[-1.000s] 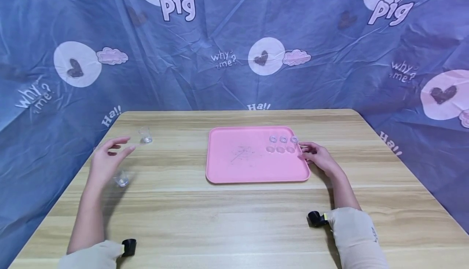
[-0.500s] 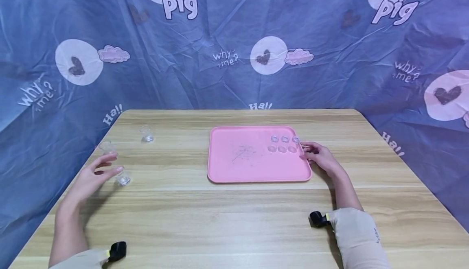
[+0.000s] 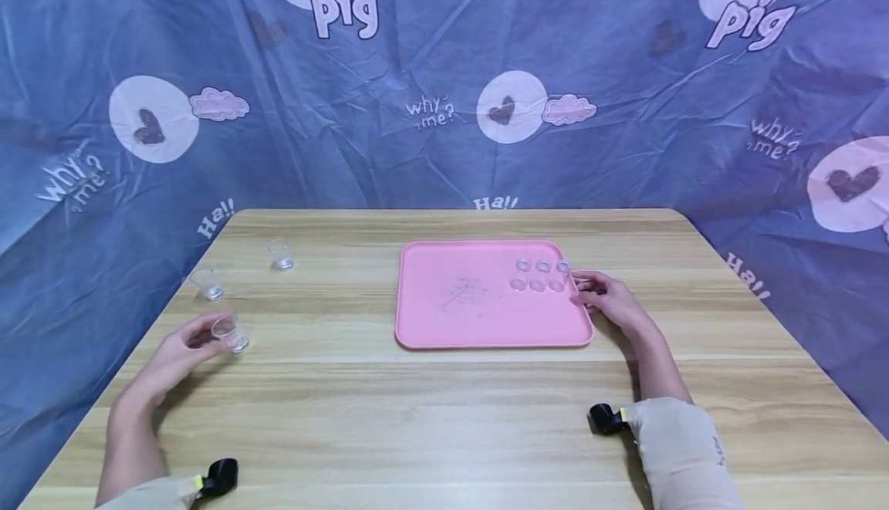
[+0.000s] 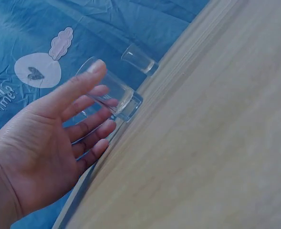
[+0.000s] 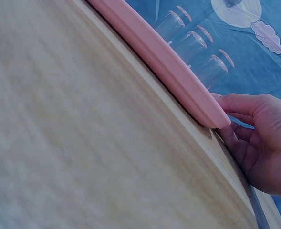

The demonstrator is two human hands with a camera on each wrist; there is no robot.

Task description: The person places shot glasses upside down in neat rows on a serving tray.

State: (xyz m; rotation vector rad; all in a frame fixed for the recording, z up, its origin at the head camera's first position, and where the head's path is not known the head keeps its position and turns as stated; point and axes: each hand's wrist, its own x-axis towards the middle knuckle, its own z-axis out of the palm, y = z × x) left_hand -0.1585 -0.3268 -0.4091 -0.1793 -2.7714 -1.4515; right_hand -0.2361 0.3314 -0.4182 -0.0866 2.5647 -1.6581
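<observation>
In the head view, my left hand (image 3: pixel 182 357) has thumb and forefinger around the nearest clear shot glass (image 3: pixel 232 334), which stands on the table. The left wrist view shows the thumb along the near side of this shot glass (image 4: pixel 117 95), with the other fingers loosely bent beyond it. My right hand (image 3: pixel 611 303) holds the right edge of a pink tray (image 3: pixel 444 325); part of its fingers is hidden by the rim. Three clear shot glasses (image 3: pixel 543 275) in a row stand at the tray's right side, seemingly upside down.
Two more shot glasses stand on the left of the wooden table (image 3: pixel 430 425): one glass (image 3: pixel 207 284) near the left edge, another glass (image 3: pixel 281 254) farther back. A blue printed curtain (image 3: pixel 389 147) hangs behind the table.
My left hand has come down and nearer, past the left-edge glass, to the nearest shot glass, and its fingers are now around that glass. The right hand stays at the tray.
</observation>
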